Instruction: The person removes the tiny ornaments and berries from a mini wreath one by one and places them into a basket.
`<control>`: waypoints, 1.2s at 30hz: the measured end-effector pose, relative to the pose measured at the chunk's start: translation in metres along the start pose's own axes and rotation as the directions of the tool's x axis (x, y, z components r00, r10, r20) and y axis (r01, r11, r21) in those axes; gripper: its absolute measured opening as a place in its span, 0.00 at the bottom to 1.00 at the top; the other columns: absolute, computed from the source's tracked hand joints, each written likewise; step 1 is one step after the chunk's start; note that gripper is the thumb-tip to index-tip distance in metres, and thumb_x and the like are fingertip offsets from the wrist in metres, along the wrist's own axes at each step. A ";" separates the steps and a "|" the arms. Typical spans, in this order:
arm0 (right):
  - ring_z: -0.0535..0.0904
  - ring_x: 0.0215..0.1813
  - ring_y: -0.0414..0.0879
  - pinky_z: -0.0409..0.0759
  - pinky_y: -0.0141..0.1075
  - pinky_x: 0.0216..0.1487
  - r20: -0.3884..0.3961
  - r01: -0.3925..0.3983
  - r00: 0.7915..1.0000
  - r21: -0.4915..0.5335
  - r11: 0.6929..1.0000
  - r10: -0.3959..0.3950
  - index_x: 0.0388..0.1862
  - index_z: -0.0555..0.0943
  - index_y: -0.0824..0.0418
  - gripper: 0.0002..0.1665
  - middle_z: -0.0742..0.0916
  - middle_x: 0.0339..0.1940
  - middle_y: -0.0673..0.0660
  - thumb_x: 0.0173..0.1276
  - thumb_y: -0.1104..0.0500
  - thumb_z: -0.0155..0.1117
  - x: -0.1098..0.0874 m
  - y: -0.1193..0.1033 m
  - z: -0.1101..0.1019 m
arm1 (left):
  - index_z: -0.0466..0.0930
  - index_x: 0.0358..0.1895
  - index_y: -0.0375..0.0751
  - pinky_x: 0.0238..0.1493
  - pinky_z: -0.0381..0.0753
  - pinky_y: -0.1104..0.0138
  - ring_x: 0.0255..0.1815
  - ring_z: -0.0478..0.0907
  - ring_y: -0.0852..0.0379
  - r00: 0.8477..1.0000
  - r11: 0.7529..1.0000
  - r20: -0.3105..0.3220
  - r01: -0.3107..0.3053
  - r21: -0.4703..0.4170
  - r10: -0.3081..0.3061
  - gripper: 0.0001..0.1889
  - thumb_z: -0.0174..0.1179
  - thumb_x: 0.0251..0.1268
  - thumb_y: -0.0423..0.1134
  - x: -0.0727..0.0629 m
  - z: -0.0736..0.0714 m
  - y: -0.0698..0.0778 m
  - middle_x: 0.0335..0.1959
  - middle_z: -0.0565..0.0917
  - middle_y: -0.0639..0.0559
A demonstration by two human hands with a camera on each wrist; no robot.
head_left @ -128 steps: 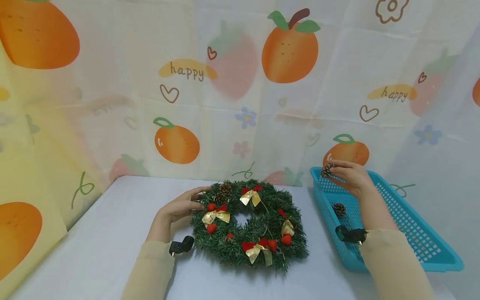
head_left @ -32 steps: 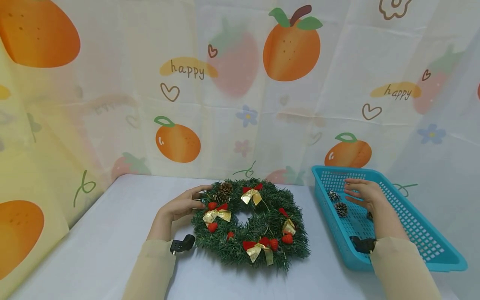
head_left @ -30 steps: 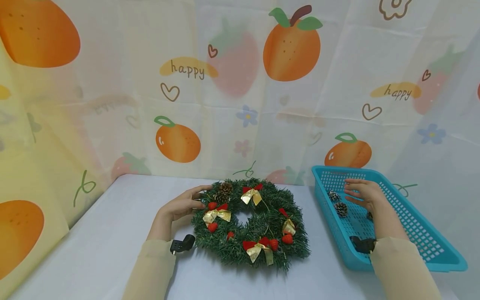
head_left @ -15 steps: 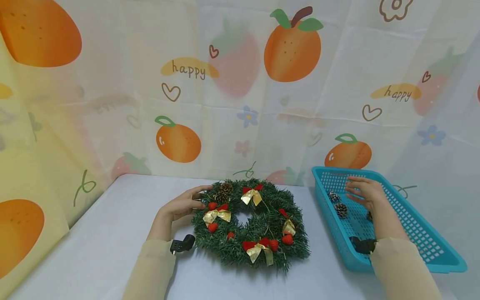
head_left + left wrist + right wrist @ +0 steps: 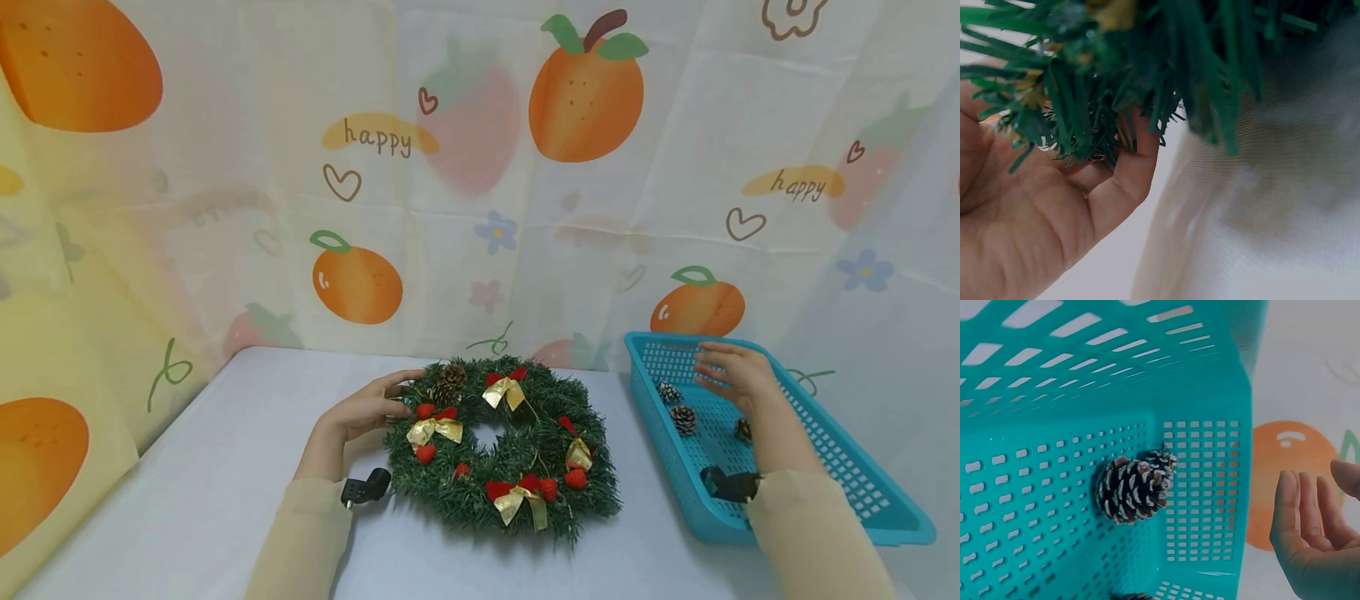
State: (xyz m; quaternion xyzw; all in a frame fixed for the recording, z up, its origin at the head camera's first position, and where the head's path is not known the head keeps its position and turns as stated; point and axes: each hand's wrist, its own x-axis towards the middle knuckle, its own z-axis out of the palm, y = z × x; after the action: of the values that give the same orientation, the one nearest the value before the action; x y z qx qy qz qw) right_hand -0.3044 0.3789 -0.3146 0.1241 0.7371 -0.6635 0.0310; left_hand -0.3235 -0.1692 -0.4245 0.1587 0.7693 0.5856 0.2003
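Note:
A green Christmas wreath (image 5: 585, 400) with gold-and-red bows, red berries and brown pinecones (image 5: 452, 377) lies on the table. My left hand (image 5: 367, 408) holds its left edge; in the left wrist view the fingers (image 5: 1138, 165) curl into the green needles, with some tips hidden. Over a blue plastic basket (image 5: 693, 512) on the right, my right hand (image 5: 742, 379) hovers with nothing in it, its fingers loosely bent. Inside the basket, white-tipped pinecones (image 5: 683, 420) lie on the bottom, one partly behind the right wrist. Two of them sit close together in the right wrist view.
A white cloth covers the table (image 5: 247, 433). Behind it hangs a fruit-printed curtain (image 5: 465, 275), close to the back of the basket. The basket's raised rim surrounds the pinecones.
The pinecone that my right hand held at the basket's far end has been let go and lies inside. Lately that hand has drifted slightly right and up. My left hand stays on the wreath.

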 end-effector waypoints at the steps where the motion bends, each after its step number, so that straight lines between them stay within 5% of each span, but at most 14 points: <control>1: 0.83 0.37 0.30 0.84 0.31 0.48 0.000 0.002 1.000 -0.002 1.000 -0.002 0.80 0.55 0.60 0.40 0.82 0.30 0.33 0.74 0.54 0.57 0.000 -0.001 0.000 | 0.56 0.78 0.53 0.51 0.74 0.60 0.75 0.58 0.33 1.000 1.000 0.001 0.001 0.001 -0.001 0.38 0.57 0.64 0.32 0.000 0.000 0.000 0.82 0.45 0.40; 6: 0.82 0.38 0.28 0.83 0.30 0.49 0.000 0.025 1.000 -0.063 0.998 -0.025 0.79 0.57 0.59 0.38 0.79 0.36 0.35 0.75 0.53 0.55 -0.001 -0.006 0.003 | 0.57 0.78 0.53 0.51 0.74 0.61 0.78 0.52 0.32 1.000 1.000 0.002 -0.002 0.001 0.002 0.38 0.57 0.64 0.32 -0.001 0.000 0.001 0.82 0.45 0.40; 12: 0.82 0.39 0.28 0.83 0.31 0.52 -0.001 0.055 0.998 -0.121 0.991 -0.056 0.77 0.60 0.57 0.36 0.77 0.41 0.37 0.75 0.50 0.55 -0.002 -0.015 0.008 | 0.57 0.78 0.53 0.47 0.75 0.62 0.72 0.62 0.35 1.000 1.000 -0.001 -0.008 0.000 0.008 0.39 0.57 0.63 0.32 -0.001 0.000 0.001 0.82 0.46 0.38; 22: 0.83 0.39 0.29 0.84 0.29 0.47 0.043 0.099 0.994 -0.050 0.994 -0.096 0.60 0.72 0.48 0.19 0.79 0.42 0.37 0.73 0.51 0.60 -0.006 -0.025 0.018 | 0.57 0.78 0.53 0.48 0.74 0.61 0.71 0.63 0.36 1.000 1.000 0.004 -0.005 -0.001 0.005 0.39 0.58 0.63 0.32 -0.002 0.000 0.002 0.82 0.46 0.39; 29: 0.83 0.40 0.29 0.84 0.29 0.48 0.072 0.130 0.990 -0.073 0.989 -0.125 0.76 0.63 0.59 0.36 0.79 0.42 0.37 0.73 0.51 0.59 -0.007 -0.033 0.028 | 0.57 0.78 0.52 0.46 0.74 0.62 0.64 0.69 0.42 1.000 1.000 -0.001 -0.002 0.006 0.002 0.38 0.57 0.63 0.32 -0.002 0.000 0.003 0.81 0.47 0.38; 36: 0.84 0.38 0.30 0.84 0.29 0.46 0.105 0.125 0.987 -0.038 0.991 -0.120 0.58 0.73 0.50 0.15 0.85 0.34 0.34 0.74 0.54 0.57 -0.009 -0.040 0.040 | 0.56 0.78 0.52 0.44 0.74 0.62 0.56 0.72 0.48 1.000 1.000 0.003 -0.006 0.010 0.006 0.38 0.57 0.63 0.32 -0.001 0.001 0.004 0.81 0.48 0.38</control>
State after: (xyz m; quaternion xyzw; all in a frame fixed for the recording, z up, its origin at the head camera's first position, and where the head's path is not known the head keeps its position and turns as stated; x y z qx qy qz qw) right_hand -0.3091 0.3344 -0.2782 0.0437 0.7553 -0.6532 0.0305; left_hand -0.3226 -0.1679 -0.4212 0.1629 0.7714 0.5822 0.1988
